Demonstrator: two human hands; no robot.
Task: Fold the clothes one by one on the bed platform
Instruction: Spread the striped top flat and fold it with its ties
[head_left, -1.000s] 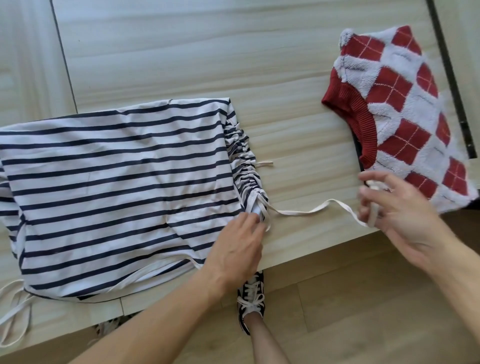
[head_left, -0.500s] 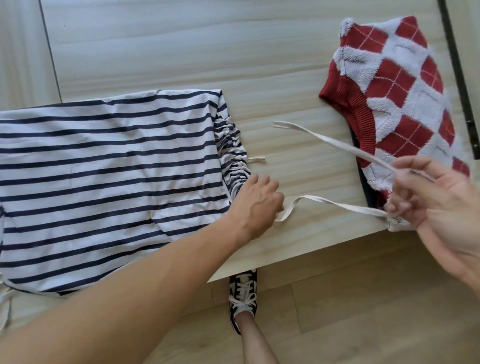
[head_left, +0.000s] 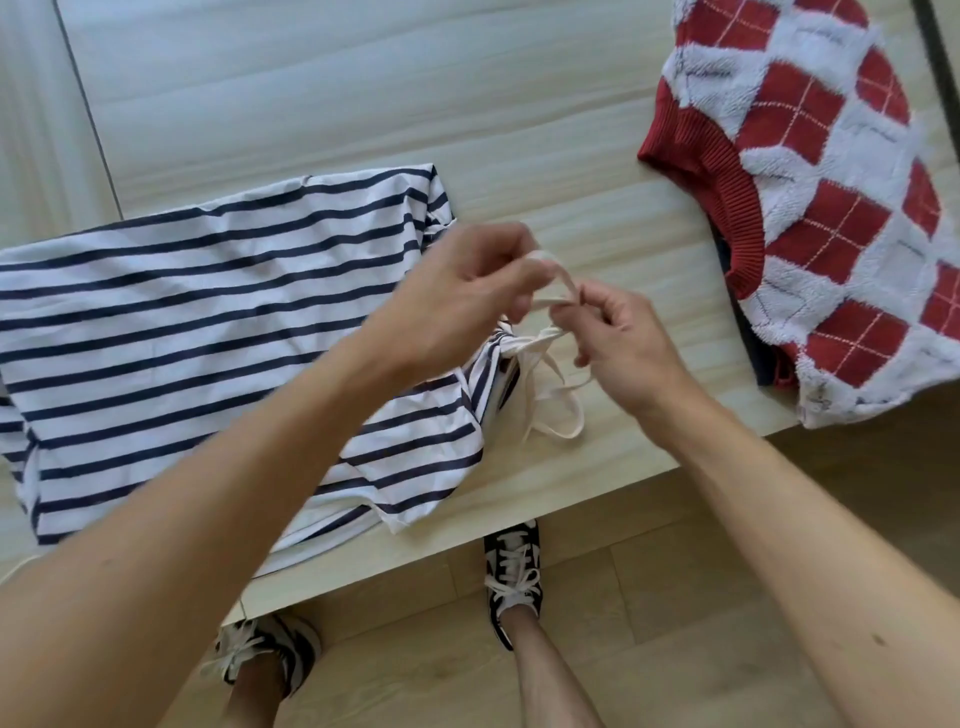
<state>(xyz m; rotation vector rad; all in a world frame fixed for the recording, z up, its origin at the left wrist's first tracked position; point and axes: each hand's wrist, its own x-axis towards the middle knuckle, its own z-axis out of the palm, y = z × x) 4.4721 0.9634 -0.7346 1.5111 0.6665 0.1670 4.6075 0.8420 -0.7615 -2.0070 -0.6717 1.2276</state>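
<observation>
**Striped top: drawstring being handled, folding not finished**

We see both hands at frame centre working the white drawstring (head_left: 550, 415) at the gathered right edge of the striped top (head_left: 208, 322). Left hand (head_left: 467, 291) pinches a loop of the string between thumb and fingers; right hand (head_left: 623, 343) is closed on another run of it just beside. Slack loops lie on the bed platform (head_left: 467, 104) below the hands.

Progress, our read:
- Striped top lies spread, centre-left of frame, lower edge overhanging the platform's near edge. Looks partly squared but not folded down to a compact stack.
- Red-and-white argyle knit (head_left: 831, 208) sits at upper right, well apart from the striped top. It looks laid flat or roughly folded; we can't tell which.
- Left to do: secure or tuck the string, then fold the striped top; the knit possibly after.

Hard to make out:
- Whether the string is being knotted or just gathered: fingers cover the crossing, slight motion blur.
- Striped top's left side and the knit's right side are cut off by the frame.
- A dark item under the knit's lower-left edge, unidentifiable.
- A thin string end at lower left, mostly behind the left forearm.
</observation>
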